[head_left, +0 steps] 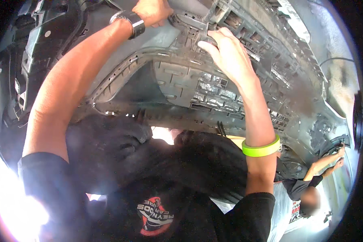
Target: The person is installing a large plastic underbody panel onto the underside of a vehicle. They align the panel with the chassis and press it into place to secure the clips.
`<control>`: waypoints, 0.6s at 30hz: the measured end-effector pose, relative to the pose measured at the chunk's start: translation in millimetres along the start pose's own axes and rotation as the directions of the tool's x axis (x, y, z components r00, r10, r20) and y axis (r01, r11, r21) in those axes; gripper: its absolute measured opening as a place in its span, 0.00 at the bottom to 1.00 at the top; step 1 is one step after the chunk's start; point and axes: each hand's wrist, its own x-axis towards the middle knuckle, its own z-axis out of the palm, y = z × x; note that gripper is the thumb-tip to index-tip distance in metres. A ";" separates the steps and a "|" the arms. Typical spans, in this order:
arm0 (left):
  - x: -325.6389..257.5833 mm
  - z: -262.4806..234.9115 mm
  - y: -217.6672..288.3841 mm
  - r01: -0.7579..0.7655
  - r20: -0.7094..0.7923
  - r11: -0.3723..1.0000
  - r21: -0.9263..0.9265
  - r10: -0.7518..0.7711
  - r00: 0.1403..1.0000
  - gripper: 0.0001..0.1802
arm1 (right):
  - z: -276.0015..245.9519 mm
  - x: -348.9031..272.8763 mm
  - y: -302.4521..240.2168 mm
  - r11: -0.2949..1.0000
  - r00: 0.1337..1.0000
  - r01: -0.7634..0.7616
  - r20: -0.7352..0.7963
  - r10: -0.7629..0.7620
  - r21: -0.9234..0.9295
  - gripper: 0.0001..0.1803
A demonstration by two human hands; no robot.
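Overhead, one large grey plastic underbody panel (181, 76) spans nearly the whole view, its ribbed inner face turned toward the person beneath it. It appears to sit against the underside of a vehicle, which would explain why both arms are raised to meet it.

Two forearms rise from the lower edge. The left hand (151, 11) is at the top edge of the view, fingers curled and closed on a raised rib of the panel, apparently to steady it. One dark wristwatch (129, 21) sits on that wrist.

The right hand (226, 52) lies against the ribbed moulding near the panel's centre, fingers held together and bent over a rib, thumb underneath; whether it grips or merely presses cannot be told. One bright green wristband (261, 149) circles that forearm.

At lower right, one co-worker in a dark shirt (296, 186) reaches both hands (339, 155) up to the far end of the same panel, probably sharing its weight.

Count: one panel, two people, four hands, one watch, one wristband.
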 end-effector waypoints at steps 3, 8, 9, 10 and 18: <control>-2.4 -1.7 9.2 0.067 0.056 0.991 -0.115 -0.061 0.997 0.13 | -1.8 1.0 3.2 0.991 0.994 -0.033 -0.095 0.046 0.133 0.31; -4.4 -2.5 10.0 0.093 0.049 0.981 -0.171 -0.085 0.995 0.13 | 12.0 16.0 22.6 0.986 0.885 0.106 -0.464 -0.033 0.131 0.23; -4.4 -0.8 11.0 0.102 0.036 0.981 -0.163 -0.097 0.995 0.13 | 11.4 25.0 26.1 0.993 0.819 0.115 -0.569 -0.074 0.037 0.23; -4.9 0.8 10.9 0.114 0.027 0.982 -0.152 -0.111 0.993 0.12 | 10.7 37.5 25.8 0.993 0.766 0.119 -0.637 -0.093 -0.002 0.25; -8.9 -7.6 6.7 0.089 0.031 0.989 -0.116 -0.086 0.996 0.13 | -33.7 64.8 -16.6 0.947 0.967 -0.184 -0.221 0.127 -0.263 0.79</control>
